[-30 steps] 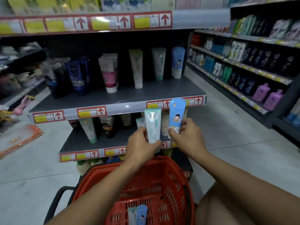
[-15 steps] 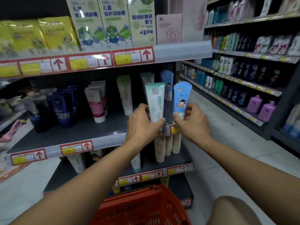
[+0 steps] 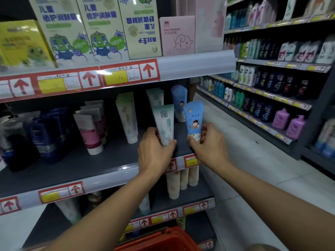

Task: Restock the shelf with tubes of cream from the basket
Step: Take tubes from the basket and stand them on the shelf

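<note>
A: Tubes first. Where?

B: Two in hand, both over the right end of the middle shelf (image 3: 76, 163), caps down, crimped ends up. The pale green tube (image 3: 164, 122) is in the left hand (image 3: 154, 154); fingers wrap its lower part, thumb on the right side. The blue tube (image 3: 194, 120) leans slightly right, pinched low between thumb and fingers of the right hand (image 3: 210, 147).

A: On the shelf board yet?

B: Cannot tell; the hands cover both caps. The tubes are near each other but apart.

A: Behind them?

B: A standing blue tube of the same print (image 3: 179, 98) directly behind the held blue one, and a green-white tube (image 3: 155, 96) behind the held green one. Left of that, a taller white-green tube (image 3: 127, 116), then pink-banded tubes (image 3: 90, 131), then dark blue tubes (image 3: 41, 134), blurred.

A: Anything in the way?

B: The shelf above, its edge strip with red arrow labels (image 3: 148, 70), hangs over the tube tops. It carries green cartoon boxes (image 3: 63, 29) and a pink box (image 3: 177, 35).

A: Below?

B: Beige tubes (image 3: 179, 180) on the lower shelf, under the wrists. The rim of the red basket (image 3: 163, 240) shows at the bottom edge. An aisle shelf of bottles (image 3: 282, 109) runs along the right.
</note>
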The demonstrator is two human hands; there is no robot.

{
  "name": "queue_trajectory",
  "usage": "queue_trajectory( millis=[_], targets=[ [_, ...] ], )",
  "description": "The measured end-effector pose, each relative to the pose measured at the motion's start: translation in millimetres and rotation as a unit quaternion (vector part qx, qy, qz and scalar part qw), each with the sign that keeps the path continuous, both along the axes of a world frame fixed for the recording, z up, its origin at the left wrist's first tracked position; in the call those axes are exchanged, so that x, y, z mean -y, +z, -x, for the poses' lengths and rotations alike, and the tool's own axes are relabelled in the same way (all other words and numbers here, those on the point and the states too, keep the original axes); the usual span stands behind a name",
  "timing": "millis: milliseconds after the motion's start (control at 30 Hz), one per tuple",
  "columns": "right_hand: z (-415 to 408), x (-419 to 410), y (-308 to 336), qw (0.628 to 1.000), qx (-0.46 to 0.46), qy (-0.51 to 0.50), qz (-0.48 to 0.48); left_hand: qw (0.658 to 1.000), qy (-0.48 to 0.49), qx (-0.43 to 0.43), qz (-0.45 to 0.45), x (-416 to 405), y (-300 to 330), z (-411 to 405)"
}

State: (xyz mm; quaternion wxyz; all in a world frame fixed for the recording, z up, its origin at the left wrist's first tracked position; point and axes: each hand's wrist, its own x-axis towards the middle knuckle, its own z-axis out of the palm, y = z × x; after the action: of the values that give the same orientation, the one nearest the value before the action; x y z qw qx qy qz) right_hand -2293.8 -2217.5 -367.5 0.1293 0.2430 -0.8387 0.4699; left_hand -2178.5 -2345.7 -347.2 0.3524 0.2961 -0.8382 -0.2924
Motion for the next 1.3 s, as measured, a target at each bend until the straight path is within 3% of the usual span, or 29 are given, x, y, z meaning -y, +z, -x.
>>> queue_trajectory(
  millis=[100,233,400,500,867,1033,1300],
  targets=[
    [2.8,1.4,-6.0,1.0,-0.005,-0.01,-0.021,1.0,-0.001,-0.014,0.003,-1.4,-3.0,0.3],
    [9.0,4.6,-8.4,0.99,-0.054,-0.046,-0.121,1.0,0.009,0.005,-0.004,2.7,-5.6,3.3],
    [29.4,19.0,8.3,0.982,0.031,-0.048,-0.179,0.995,0.05,0.092,-0.004,14.0,8.4,21.6],
    [42.4,31.6,16.0,0.98,0.064,-0.039,-0.185,0.99,0.078,0.117,-0.009,23.5,11.5,36.0],
    [76.7,68.5,17.8,0.982,0.024,-0.027,-0.184,0.988,0.09,0.124,-0.008,47.3,11.0,71.7],
    [86.1,76.6,14.7,0.984,0.031,-0.03,-0.172,0.989,0.093,0.116,0.0,53.7,8.6,81.6],
    [94.0,80.2,7.7,0.97,0.015,-0.057,-0.235,0.996,0.065,0.06,-0.032,61.7,-0.8,86.3]
  ],
)
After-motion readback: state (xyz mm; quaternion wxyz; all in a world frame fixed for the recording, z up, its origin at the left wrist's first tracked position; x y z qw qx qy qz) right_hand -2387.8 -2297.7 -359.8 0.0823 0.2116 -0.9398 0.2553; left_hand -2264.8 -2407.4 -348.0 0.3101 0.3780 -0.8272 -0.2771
